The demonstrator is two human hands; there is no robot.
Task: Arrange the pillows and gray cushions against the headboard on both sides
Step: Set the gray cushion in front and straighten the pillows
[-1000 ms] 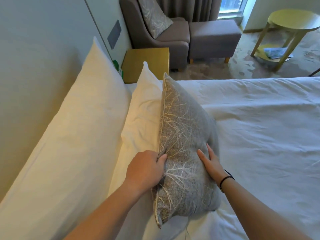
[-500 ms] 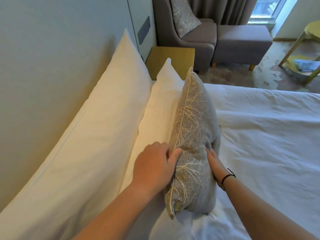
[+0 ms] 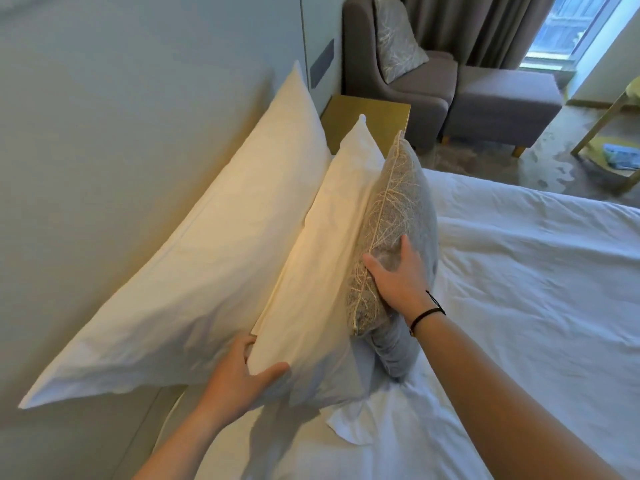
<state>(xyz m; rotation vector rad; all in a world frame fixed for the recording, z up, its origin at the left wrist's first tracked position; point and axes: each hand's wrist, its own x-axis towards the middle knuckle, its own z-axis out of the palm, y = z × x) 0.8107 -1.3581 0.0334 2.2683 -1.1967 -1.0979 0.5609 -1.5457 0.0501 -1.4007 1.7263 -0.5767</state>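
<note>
Large white pillow point(image 3: 194, 271) of smooth cotton leans against the padded headboard point(image 3: 121, 133); a smaller white pillow point(image 3: 322, 258) stands before it, corners pointed; a gray cushion point(image 3: 398, 216), coarse weave with pale branch stitching and corded edge, stands upright against that. Left hand point(image 3: 242, 375) grips the smaller pillow's near corner, thumb on its face; right hand point(image 3: 398, 275) lies flat, fingers spread, on the cushion; bed point(image 3: 519, 289) sheet white, creased.
</note>
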